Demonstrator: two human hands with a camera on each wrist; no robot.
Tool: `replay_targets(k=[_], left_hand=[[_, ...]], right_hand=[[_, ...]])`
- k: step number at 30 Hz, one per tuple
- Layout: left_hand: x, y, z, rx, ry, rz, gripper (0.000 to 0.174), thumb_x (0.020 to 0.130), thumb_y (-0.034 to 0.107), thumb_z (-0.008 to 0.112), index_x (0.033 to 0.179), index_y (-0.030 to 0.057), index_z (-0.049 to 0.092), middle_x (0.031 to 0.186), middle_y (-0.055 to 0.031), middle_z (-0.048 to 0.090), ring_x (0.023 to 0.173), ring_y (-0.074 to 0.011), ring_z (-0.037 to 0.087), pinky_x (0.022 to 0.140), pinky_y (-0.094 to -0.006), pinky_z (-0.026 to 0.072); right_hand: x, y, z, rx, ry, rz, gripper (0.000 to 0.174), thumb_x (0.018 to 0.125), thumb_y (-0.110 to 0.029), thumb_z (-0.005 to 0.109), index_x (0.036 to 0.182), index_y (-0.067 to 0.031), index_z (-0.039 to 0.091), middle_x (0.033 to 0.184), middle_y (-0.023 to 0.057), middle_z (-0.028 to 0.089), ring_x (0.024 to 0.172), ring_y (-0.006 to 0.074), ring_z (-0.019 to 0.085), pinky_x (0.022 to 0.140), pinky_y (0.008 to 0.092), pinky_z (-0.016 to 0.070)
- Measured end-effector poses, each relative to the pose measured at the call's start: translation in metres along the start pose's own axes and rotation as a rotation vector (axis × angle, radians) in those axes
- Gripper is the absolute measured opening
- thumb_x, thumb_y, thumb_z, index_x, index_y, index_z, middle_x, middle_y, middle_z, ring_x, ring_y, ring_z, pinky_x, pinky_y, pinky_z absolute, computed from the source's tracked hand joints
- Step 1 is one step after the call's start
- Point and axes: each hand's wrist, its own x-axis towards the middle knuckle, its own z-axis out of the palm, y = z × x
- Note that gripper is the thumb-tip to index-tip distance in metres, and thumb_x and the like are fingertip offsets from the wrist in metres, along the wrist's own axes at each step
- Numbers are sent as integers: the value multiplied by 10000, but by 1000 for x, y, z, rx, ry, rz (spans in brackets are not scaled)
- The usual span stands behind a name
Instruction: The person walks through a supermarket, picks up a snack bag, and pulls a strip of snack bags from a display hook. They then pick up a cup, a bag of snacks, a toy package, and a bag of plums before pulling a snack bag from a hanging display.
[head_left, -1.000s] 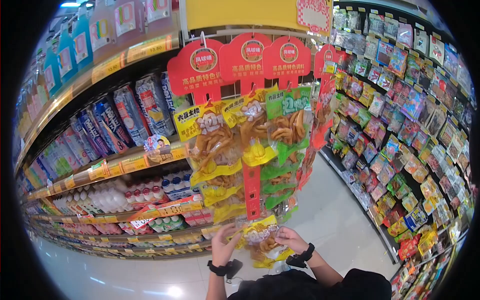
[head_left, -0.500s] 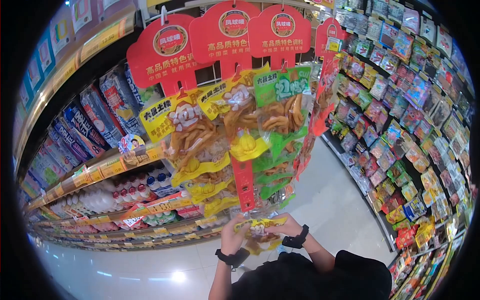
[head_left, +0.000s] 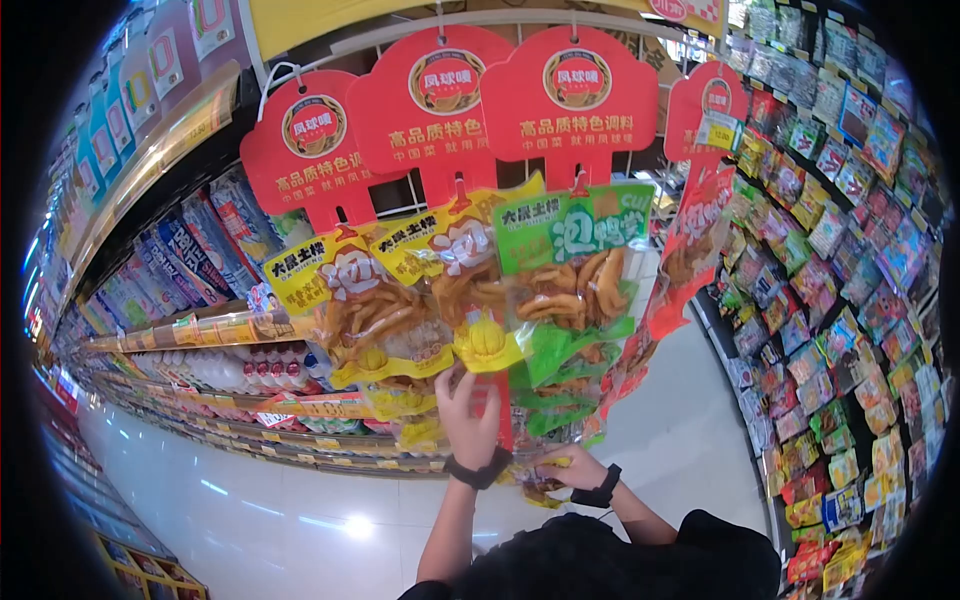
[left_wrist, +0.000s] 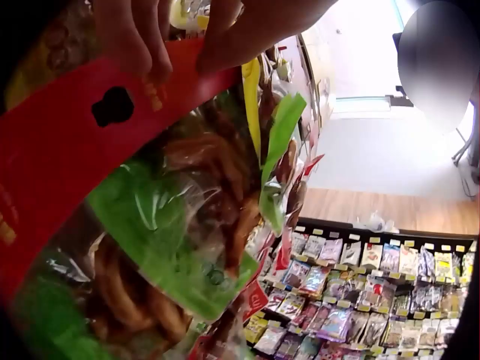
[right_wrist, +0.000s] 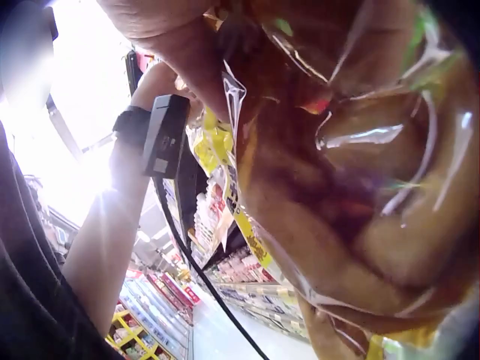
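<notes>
In the head view my left hand (head_left: 470, 418) is raised to a red hanging strip (head_left: 489, 390), below the yellow snack bags (head_left: 385, 300). The left wrist view shows its thumb and fingers pinching the red strip (left_wrist: 71, 124) near a punched hole. Bags with green bottoms (left_wrist: 172, 240) hang close beside those fingers. Lower down, my right hand (head_left: 575, 467) grips a clear-and-yellow snack bag (head_left: 540, 490). Brown pieces inside this snack bag (right_wrist: 352, 195) fill much of the right wrist view.
A green-topped bag (head_left: 570, 250) and red header cards (head_left: 440, 110) hang from a wire rack. Shelves of drinks and biscuits (head_left: 170, 265) stand on the left. Across the aisle floor (head_left: 660, 430), a wall of hanging packets (head_left: 830, 330) runs along the right.
My left hand has let go of the snack bag and moved up to the red strip. The right hand keeps the bag, lower and turned. The head view has shifted.
</notes>
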Motion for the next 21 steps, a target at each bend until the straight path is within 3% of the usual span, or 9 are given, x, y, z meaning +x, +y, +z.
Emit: replay_targets(k=[1,2,5,6,8,10,15,17,21], left_hand=[[-1,5,0,1,20,-2,368,804,-54,598,1166,-58,532,1231,-141,425,826,-139,619,656,-215,508],[-2,12,-3,-6,46,18,350,797,-70,600,1140,-71,534,1134,-122,471,797,-127,613,658,-217,504],[-4,26,-17,-12,25,61,313,803,-76,594,1110,-79,539,1098,-122,499,776,-126,617,666,-225,504],[-3,32,-18,-75,94,88,309,766,-50,621,1072,-23,585,883,-105,579,681,-163,616,636,-265,479],[-2,44,-28,-124,54,97,284,774,-48,616,1056,-36,584,866,-106,596,692,-163,620,633,-265,482],[1,57,-39,-191,34,87,258,785,-49,606,1041,-63,574,841,-104,627,721,-154,629,655,-258,491],[8,77,-64,-381,-74,80,376,804,-95,550,1171,-106,470,912,-138,644,857,-179,647,777,-263,498],[11,74,-74,-433,-107,117,464,830,-93,514,1279,-103,393,1024,-150,617,917,-192,623,816,-288,490],[19,87,-90,-385,-85,217,567,821,-76,529,1350,-83,326,1195,-168,544,1043,-210,575,895,-323,463]], right_hand=[[1,-4,-3,-35,-11,31,292,836,-98,643,1126,-72,657,1074,99,645,983,158,580,893,293,438],[2,-2,-2,-56,39,-87,239,852,-131,653,1070,-32,664,958,94,673,886,150,594,846,286,445],[1,-12,-10,-102,-28,-11,286,855,-116,632,1138,-77,651,1049,93,647,968,161,588,875,292,450],[-1,-18,-9,-46,-19,45,279,858,-121,632,1131,-68,650,1042,95,646,953,163,590,862,289,453],[3,-32,-4,65,5,158,267,865,-133,633,1118,-51,649,1030,100,644,923,167,596,836,282,460],[9,-41,3,-22,95,-20,255,870,-133,630,1104,-32,645,1003,98,642,892,167,596,811,277,462],[29,-107,16,-226,256,-377,171,858,-62,609,1008,15,636,1010,116,626,923,210,598,812,289,454],[44,-127,18,-260,365,-486,152,856,-40,590,987,26,628,1039,130,618,949,240,596,832,295,450],[64,-137,25,29,468,-404,189,885,-52,558,1051,26,600,1148,145,614,1038,218,593,879,292,444]])
